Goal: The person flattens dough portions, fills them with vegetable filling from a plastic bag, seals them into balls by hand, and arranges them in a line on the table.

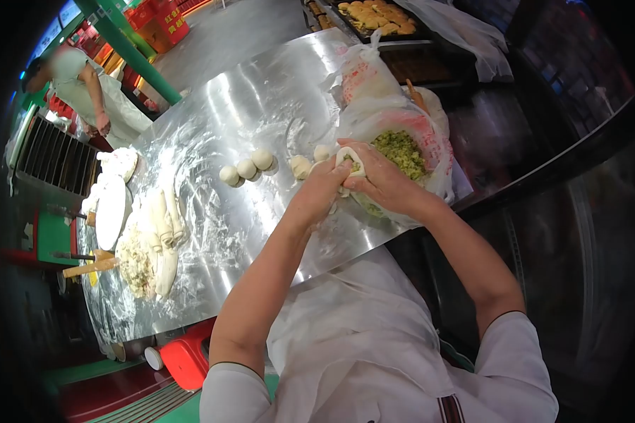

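Between my two hands is a round dough wrapper [348, 156] with green filling showing in its open middle. My left hand [326, 182] grips its left side, thumb on the filling. My right hand [379, 176] closes around the right side, fingers along the far rim. Just right of my hands sits a plastic-lined container [439, 151] of chopped green filling [401, 154]. Several smooth dough balls [246, 168] lie in a row to the left. Nearer my left hand is another dough piece [300, 166].
Long dough rolls [164, 218] and a crumbly pale heap [135, 262] lie at the left of the floured metal table [219, 134]. A wooden-handled tool [95, 264] overhangs its edge. Baked pastries [377, 17] fill a tray at the back. Another person [95, 92] stands far left.
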Demonstrator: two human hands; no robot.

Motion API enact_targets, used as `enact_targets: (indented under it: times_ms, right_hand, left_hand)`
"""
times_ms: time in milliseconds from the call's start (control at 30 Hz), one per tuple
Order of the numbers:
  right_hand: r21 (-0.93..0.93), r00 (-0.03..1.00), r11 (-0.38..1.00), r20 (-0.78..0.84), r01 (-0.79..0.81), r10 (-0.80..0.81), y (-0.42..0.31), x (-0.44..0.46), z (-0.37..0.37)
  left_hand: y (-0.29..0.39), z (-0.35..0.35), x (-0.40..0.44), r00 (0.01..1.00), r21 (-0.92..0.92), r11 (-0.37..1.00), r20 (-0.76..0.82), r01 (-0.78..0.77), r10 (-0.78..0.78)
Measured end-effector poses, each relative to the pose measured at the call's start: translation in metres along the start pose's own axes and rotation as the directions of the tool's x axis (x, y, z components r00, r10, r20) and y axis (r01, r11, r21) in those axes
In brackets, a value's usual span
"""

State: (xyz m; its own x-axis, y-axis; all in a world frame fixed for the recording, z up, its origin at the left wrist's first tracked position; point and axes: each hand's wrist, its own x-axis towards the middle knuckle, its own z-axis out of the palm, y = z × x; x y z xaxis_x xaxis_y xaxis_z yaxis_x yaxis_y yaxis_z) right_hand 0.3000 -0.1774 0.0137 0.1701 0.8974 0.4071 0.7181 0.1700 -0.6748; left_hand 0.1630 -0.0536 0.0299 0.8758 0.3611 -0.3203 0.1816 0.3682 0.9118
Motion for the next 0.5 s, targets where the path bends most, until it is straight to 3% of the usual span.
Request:
enact_targets:
  times_ms: [33, 67, 100, 167, 200, 233, 300, 367, 500]
  right_hand:
    - [0.098, 1.000, 0.995, -0.020, -0.009, 0.011, -0.010, 0.004, 0.007]
    - [0.196, 0.999, 0.981, -0.039, -0.017, 0.025, -0.016, 0.007, 0.014]
    - [0.203, 0.999, 0.979, -0.026, -0.013, 0.019, -0.018, 0.010, 0.020]
    - [0.393, 0.991, 0.911, 0.007, -0.124, 0.133, -0.021, 0.015, 0.034]
    - [0.399, 0.991, 0.908, 0.021, -0.126, 0.129, -0.021, 0.019, 0.039]
    - [0.372, 0.994, 0.922, 0.007, -0.108, 0.113, -0.019, 0.023, 0.044]
    - [0.343, 0.995, 0.935, 0.006, -0.092, 0.096, -0.021, 0.027, 0.056]
    - [0.224, 0.992, 0.971, -0.105, 0.087, -0.065, -0.027, 0.033, 0.075]
    - [0.062, 0.987, 0.985, -0.007, 0.164, -0.163, -0.027, 0.037, 0.088]
  left_hand:
    - [0.004, -0.005, -0.008, 1.000, 0.185, 0.983, -0.020, 0.015, -0.012]
    - [0.001, -0.011, -0.010, 0.999, 0.178, 0.984, -0.033, 0.017, -0.011]
    - [-0.003, -0.018, -0.012, 1.000, 0.129, 0.992, -0.006, -0.007, 0.008]
    - [-0.009, -0.027, -0.021, 1.000, 0.070, 0.997, 0.005, -0.028, 0.028]
    - [-0.011, -0.031, -0.027, 0.997, -0.164, 0.984, 0.022, -0.065, 0.070]
    - [-0.013, -0.035, -0.031, 0.993, -0.387, 0.917, 0.034, -0.093, 0.115]
    - [-0.026, -0.046, -0.036, 0.993, -0.339, 0.934, -0.005, -0.111, 0.116]
    - [-0.040, -0.058, -0.039, 0.989, -0.226, 0.964, -0.072, -0.142, 0.129]
    - [-0.050, -0.073, -0.049, 0.994, -0.316, 0.946, -0.101, -0.076, 0.046]
